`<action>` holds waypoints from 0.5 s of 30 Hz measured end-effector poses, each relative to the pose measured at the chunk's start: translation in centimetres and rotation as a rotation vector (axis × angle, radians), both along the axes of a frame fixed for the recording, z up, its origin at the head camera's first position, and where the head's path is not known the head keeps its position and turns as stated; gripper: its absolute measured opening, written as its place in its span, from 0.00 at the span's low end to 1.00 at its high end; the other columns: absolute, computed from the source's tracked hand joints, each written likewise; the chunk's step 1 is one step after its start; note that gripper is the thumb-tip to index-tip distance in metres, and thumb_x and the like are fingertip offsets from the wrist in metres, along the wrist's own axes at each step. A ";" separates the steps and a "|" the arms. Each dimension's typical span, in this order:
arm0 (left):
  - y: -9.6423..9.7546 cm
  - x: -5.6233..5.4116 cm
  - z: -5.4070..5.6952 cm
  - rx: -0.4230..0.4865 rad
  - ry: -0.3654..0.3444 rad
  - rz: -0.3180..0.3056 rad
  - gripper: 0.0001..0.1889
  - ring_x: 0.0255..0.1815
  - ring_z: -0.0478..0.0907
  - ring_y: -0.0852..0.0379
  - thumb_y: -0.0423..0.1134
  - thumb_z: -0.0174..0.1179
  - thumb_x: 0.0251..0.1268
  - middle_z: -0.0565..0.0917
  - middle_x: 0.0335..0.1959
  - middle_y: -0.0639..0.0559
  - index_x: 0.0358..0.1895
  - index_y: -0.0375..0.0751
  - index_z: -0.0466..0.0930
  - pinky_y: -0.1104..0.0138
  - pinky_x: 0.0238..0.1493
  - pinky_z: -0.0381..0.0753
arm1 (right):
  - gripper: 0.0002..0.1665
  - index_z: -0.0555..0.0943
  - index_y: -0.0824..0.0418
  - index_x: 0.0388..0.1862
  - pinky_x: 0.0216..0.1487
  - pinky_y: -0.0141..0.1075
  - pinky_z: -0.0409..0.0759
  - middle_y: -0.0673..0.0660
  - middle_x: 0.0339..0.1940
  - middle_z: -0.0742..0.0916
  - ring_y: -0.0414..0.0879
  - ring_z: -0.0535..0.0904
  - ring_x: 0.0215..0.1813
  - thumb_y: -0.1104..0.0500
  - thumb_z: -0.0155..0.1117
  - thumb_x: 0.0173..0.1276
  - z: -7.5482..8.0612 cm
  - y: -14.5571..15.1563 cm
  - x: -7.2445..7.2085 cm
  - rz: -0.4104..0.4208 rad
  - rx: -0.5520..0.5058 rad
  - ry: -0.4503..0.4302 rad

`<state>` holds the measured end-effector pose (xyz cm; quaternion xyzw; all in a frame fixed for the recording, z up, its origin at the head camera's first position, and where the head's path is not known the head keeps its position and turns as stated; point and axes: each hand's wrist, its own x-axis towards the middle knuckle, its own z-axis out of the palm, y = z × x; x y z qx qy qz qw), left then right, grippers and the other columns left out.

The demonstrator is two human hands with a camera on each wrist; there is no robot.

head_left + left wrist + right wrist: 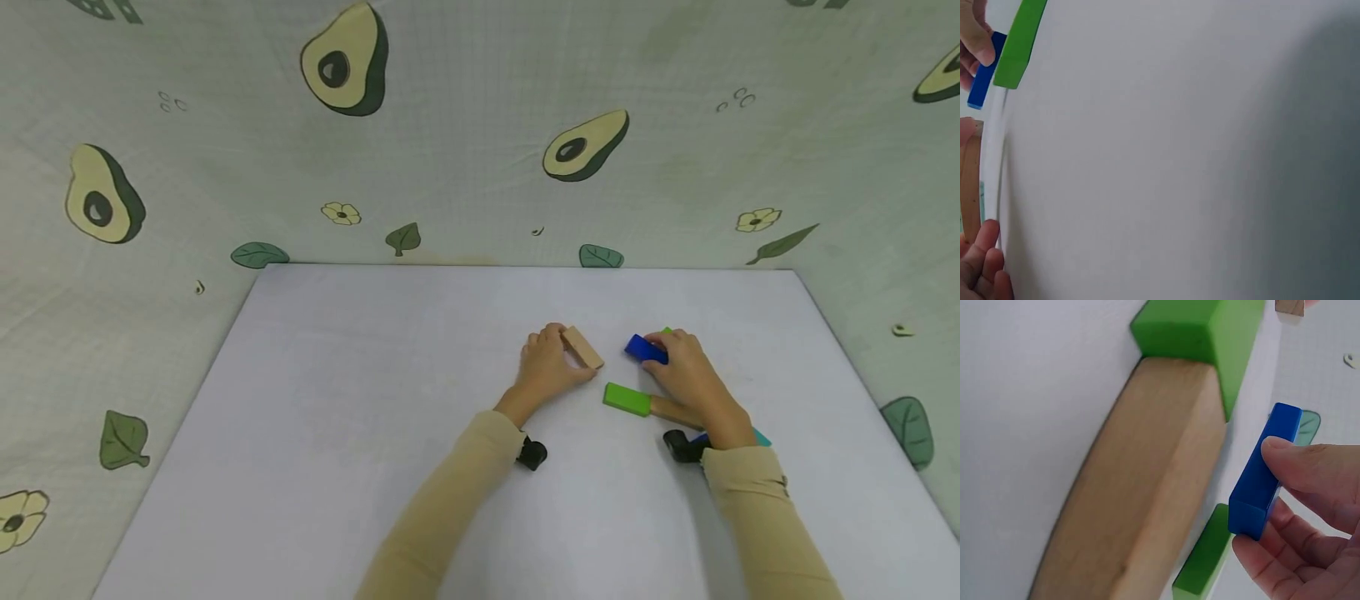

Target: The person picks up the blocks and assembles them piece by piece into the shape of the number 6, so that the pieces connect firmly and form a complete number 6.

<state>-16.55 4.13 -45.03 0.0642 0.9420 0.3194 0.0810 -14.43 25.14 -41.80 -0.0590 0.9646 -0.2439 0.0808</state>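
Observation:
My left hand [549, 364] holds a plain wooden block [582, 347] by its two ends, between thumb and fingers. In the left wrist view that wooden block [970, 181] shows at the left edge. To the right, my right hand [686, 367] pinches a blue block [647, 349] between thumb and fingers. The right wrist view shows the blue block [1261, 475] tilted, with the thumb on its broad face. Below the hands, a green block [627, 399] lies end to end with another wooden block [675, 412], partly covered by the right hand.
A second green block [1204, 556] lies behind the right hand. Bluish block pieces [762, 437] peek out beside the right wrist. Black wrist cameras [532, 454] hang at both cuffs. The white table [337, 417] meets an avocado-print cloth [465, 167] at its far edge.

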 end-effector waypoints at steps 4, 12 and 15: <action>-1.1 0.2 0.4 0.099 -0.036 -0.010 0.41 0.44 0.67 0.59 0.54 0.71 0.44 0.74 0.38 0.58 0.61 0.42 0.63 0.69 0.42 0.69 | 0.27 0.67 0.73 0.60 0.59 0.61 0.63 0.74 0.54 0.72 0.67 0.63 0.59 0.63 0.58 0.65 0.3 -0.4 0.1 -0.011 -0.011 -0.002; -3.4 0.5 0.6 0.162 -0.040 -0.037 0.42 0.48 0.69 0.57 0.49 0.71 0.46 0.76 0.43 0.54 0.64 0.40 0.61 0.67 0.48 0.72 | 0.28 0.66 0.74 0.61 0.58 0.58 0.67 0.73 0.55 0.72 0.66 0.66 0.58 0.62 0.57 0.66 0.8 -1.8 0.2 -0.042 -0.045 -0.025; -4.2 0.7 0.6 0.182 -0.046 -0.044 0.42 0.51 0.70 0.55 0.48 0.71 0.47 0.77 0.46 0.52 0.66 0.40 0.60 0.64 0.51 0.72 | 0.28 0.66 0.73 0.62 0.58 0.58 0.67 0.73 0.55 0.72 0.65 0.67 0.57 0.61 0.57 0.67 0.8 -2.3 0.3 -0.055 -0.058 -0.022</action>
